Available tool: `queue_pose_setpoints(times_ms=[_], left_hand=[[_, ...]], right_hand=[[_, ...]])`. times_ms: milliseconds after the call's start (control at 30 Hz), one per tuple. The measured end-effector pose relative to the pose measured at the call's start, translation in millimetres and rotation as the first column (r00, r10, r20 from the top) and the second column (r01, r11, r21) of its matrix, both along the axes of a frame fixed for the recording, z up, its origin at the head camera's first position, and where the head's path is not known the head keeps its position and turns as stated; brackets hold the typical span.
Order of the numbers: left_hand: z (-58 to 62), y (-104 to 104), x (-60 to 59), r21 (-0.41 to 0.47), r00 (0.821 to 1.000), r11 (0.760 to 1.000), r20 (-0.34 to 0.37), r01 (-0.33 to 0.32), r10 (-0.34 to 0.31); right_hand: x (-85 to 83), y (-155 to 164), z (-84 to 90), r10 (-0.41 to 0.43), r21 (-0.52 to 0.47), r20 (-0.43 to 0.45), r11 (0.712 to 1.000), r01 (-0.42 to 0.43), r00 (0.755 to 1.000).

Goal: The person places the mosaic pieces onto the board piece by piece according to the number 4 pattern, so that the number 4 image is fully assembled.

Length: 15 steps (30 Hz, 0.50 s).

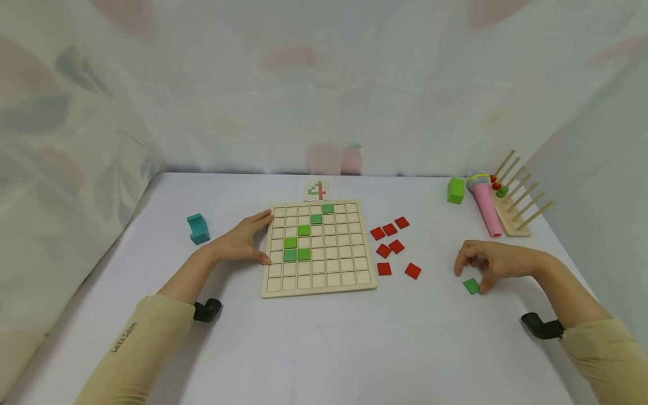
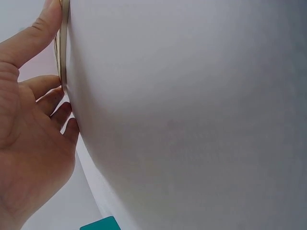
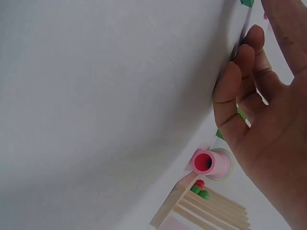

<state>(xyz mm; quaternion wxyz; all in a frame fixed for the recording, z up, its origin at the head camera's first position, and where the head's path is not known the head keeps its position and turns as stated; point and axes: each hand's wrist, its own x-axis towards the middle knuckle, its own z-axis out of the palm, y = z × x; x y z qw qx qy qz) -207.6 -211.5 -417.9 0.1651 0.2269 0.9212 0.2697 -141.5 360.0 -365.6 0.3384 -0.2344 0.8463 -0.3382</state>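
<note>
- Your left hand (image 1: 242, 243) lies flat against the left edge of the wooden grid board (image 1: 318, 248), fingers straight along the rim and thumb at the near side. It holds nothing; from its placement, it is bracing the board so it will not slide.
- The left wrist view bears this out: the thumb (image 2: 41, 28) and fingertips press against the board's thin edge.
- Your right hand (image 1: 493, 264) hovers curled over a loose green tile (image 1: 471, 286) lying on the table, well right of the board. Fingertips and thumb are at the tile's edges, but I cannot tell whether they already pinch it or only touch it.
- Six green tiles (image 1: 297, 248) sit in the board's cells, making a diagonal stroke down to the left and part of a bar. That seems to follow the pattern card (image 1: 317, 190) standing just beyond the board's far edge.
- Seven red tiles (image 1: 390, 244) are scattered just right of the board, within easy reach of your right hand.
- Far right stand a green block (image 1: 455, 190), a pink tube (image 1: 486, 208) and a wooden peg rack (image 1: 516, 197); a teal block (image 1: 197, 228) sits to the left.
</note>
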Motion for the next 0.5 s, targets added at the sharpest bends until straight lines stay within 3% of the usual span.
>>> queue_pose_setpoints(times_ms=[333, 500], left_hand=[[1.5, 1.7, 0.9, 0.001, 1.000, 1.000, 0.001, 0.000, 0.000], [0.7, 1.5, 0.8, -0.001, 1.000, 1.000, 0.001, 0.003, -0.003]], right_hand=[[2.8, -4.2, -2.9, 0.045, 0.053, -0.106, 0.998, -0.040, 0.993], [0.8, -5.1, -4.5, 0.034, 0.081, -0.157, 0.996, -0.022, 0.987]])
